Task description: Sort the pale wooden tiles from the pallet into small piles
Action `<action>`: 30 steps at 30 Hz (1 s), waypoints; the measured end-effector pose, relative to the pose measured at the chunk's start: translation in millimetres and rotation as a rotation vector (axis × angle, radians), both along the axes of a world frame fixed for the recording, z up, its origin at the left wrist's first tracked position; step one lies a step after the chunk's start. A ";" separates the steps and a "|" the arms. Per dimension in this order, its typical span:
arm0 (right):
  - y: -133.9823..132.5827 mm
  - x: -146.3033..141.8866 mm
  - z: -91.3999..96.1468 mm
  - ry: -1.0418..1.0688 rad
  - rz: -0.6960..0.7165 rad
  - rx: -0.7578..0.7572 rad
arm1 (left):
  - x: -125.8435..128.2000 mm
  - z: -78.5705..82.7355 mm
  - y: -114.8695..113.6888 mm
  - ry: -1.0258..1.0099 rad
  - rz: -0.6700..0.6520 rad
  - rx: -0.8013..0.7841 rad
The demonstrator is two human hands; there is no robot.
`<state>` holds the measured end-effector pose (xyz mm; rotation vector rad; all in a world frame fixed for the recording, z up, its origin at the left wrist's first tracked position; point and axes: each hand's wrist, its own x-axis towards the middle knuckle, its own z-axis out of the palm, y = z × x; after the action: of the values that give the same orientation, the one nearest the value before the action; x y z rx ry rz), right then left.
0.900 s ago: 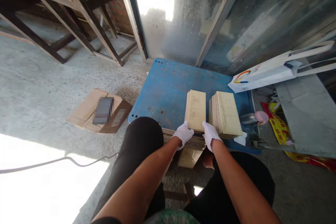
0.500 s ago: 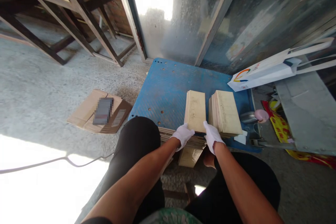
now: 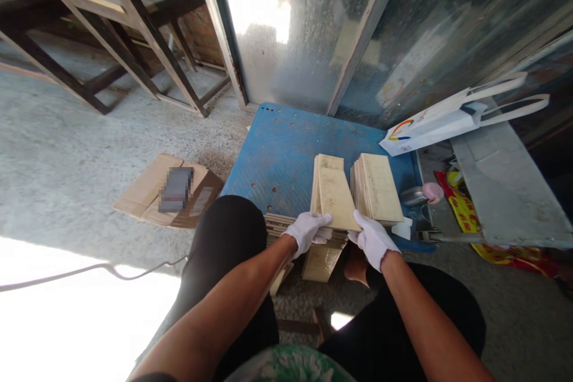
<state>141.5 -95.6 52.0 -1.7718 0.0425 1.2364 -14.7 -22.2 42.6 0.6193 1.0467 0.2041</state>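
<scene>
Both my hands wear white gloves. My left hand (image 3: 307,230) grips the near left corner of a thin pale wooden board (image 3: 333,193) that lies skewed on top of a stack of like boards (image 3: 319,182). My right hand (image 3: 373,239) pinches the same board's near right corner. Another stack of boards (image 3: 376,189) stands just to the right on the blue pallet (image 3: 282,152). More boards (image 3: 277,225) lie at the pallet's near edge under my hands, and one board (image 3: 321,261) leans below them.
A flattened cardboard box (image 3: 168,191) lies on the concrete floor to the left, with a cable (image 3: 89,270) nearer me. A white paper bag (image 3: 441,122) lies at the right against the metal wall. Wooden trestle legs (image 3: 134,42) stand at the back left. My knees (image 3: 228,233) flank the pallet.
The top board has been turned a little clockwise and lifted at its near end, so it now sits skewed on its stack. Both hands shifted slightly with it.
</scene>
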 end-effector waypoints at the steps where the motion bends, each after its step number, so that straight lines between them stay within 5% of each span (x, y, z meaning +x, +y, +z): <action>1: -2.6 -1.7 3.4 0.005 0.003 0.033 | -2.0 0.8 1.7 -0.050 0.006 -0.016; 10: -35.2 -27.1 11.6 -0.136 0.108 0.166 | -15.2 -5.0 3.7 -0.026 -0.125 0.071; 16: -63.7 -39.7 18.1 -0.239 0.246 0.169 | -13.4 -4.2 7.1 -0.217 0.084 0.004; 21: -79.7 -46.3 16.4 -0.188 0.521 0.154 | -19.0 -5.7 18.2 -0.255 0.232 -0.078; 25: -77.2 -33.3 9.3 -0.412 0.810 -0.037 | -22.5 -3.1 11.8 -0.179 0.145 -0.012; 27: -70.7 -23.8 13.3 -0.516 0.723 -0.088 | -22.1 1.2 4.1 -0.209 0.054 0.036; 30: -57.8 -11.1 28.9 -0.445 0.388 -0.021 | -20.1 7.7 -8.6 -0.270 -0.058 0.070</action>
<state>130.3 -153.4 80.8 -2.0996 -0.5689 1.0725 -34.8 -30.8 50.4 0.6647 0.7626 0.2671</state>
